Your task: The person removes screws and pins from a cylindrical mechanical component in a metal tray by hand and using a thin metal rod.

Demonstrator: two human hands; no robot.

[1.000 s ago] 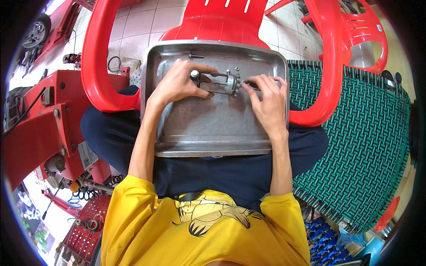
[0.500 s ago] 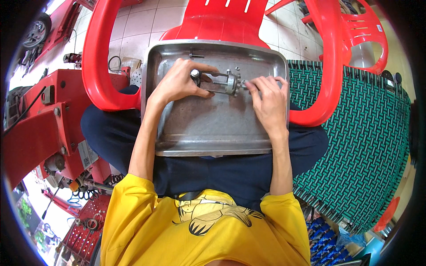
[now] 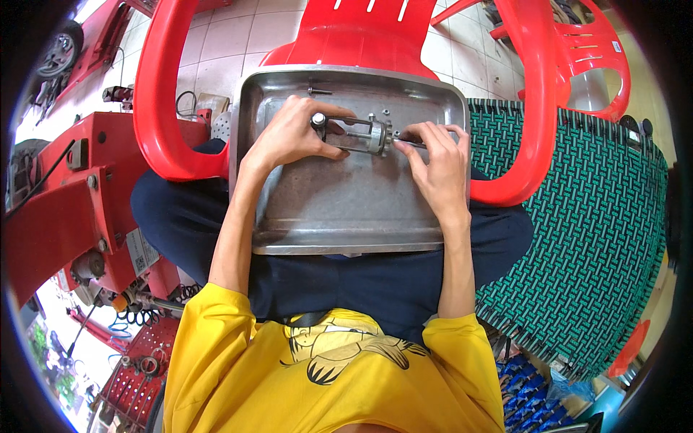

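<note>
My left hand (image 3: pixel 290 133) is closed around one end of a metal frame-like mechanical part (image 3: pixel 377 138), with long side bars and a round toothed disc at its right end. A rounded metal knob (image 3: pixel 318 119) shows beside my left thumb and fingers. At the disc's right side, the thumb and fingers of my right hand (image 3: pixel 437 160) are pinched together on a thin dark rod-like piece, mostly hidden by the fingers. The part is over a shallow metal tray (image 3: pixel 346 234) on my lap. Near the tray's far wall lies a bolt (image 3: pixel 320 91), and a small nut-like piece (image 3: pixel 386 112) is beyond the disc.
A red plastic chair (image 3: pixel 361 43) stands ahead, its arms flanking the tray. Red machinery (image 3: pixel 72 195) is on the left. To the right is a green-and-black woven seat (image 3: pixel 577 231), with another red chair (image 3: pixel 593 58) behind it.
My right thumb and fingers have shifted slightly and pinch more visibly at the disc's right side. My left hand and the metal part stay nearly still.
</note>
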